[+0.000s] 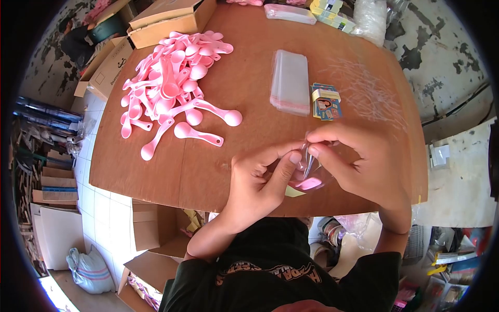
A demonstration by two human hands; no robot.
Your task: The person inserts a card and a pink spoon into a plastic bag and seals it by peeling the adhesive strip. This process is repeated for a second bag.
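My left hand [260,179] and my right hand [358,158] meet near the table's front edge, both pinching the gathered top of a clear plastic bag [309,165]. Inside the bag shows a pink piece [309,183], probably a spoon, with a pale yellow slip beside it. Whether a thin tie is also between the fingertips is too small to tell. A heap of pink measuring spoons [169,86] lies to the left. Beyond my hands are a stack of flat clear bags [290,82], a banded bundle of printed cards [326,102] and scattered thin clear strips [366,91].
The brown wooden table [244,62] carries a cardboard box [171,22] at its far left. Along the far edge lie more plastic packs [290,14] and banded card bundles [332,15]. Open cartons [156,226] stand below the front edge, and a tied white sack [91,271] sits on the floor.
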